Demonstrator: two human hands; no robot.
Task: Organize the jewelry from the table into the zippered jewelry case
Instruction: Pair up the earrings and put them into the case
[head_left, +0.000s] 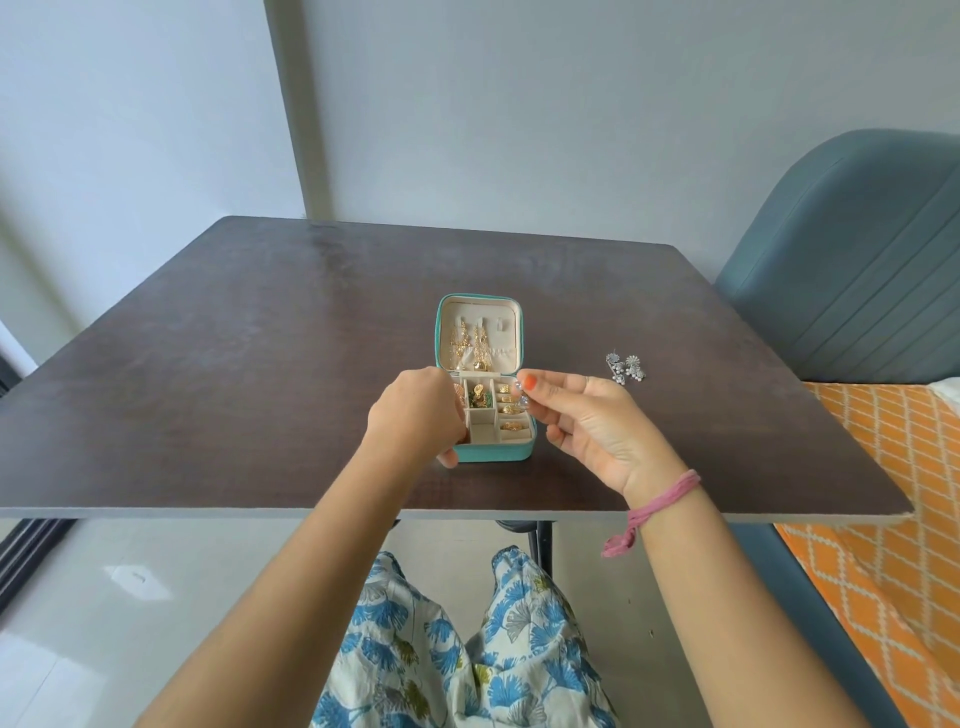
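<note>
Head view looks down on a dark table (260, 364) with a small teal case (480, 453) lying open near its middle. The case's lid (479, 332) stands up at the back, cream-lined, with gold earrings (470, 345) hanging inside it. The base is split into cream compartments: gold rings (509, 408) sit in the slotted rows on the right, and a green and gold piece (479, 399) lies in a middle compartment.

The left hand (415, 415) reaches over the left side of the base, back of the hand up, fingers curled down into or onto the case; whether they hold anything cannot be told, since the fingertips are hidden. The thumb shows at the case's front left corner.

The right hand (597, 431) hovers just right of the case, palm toward the camera, with thumb and forefinger pinched together on a small clear or silvery item (521, 396) at the case's right edge; it is too small to identify. The thumbnail is painted orange-red. A pink thread band (660, 501) is tied round the right wrist.

A pair of silver earrings (625, 368) lies on the table, well to the right of the case. A blue-grey chair (857, 260) stands beyond the table's right side, and an orange patterned cloth (883, 493) lies at the right.
</note>
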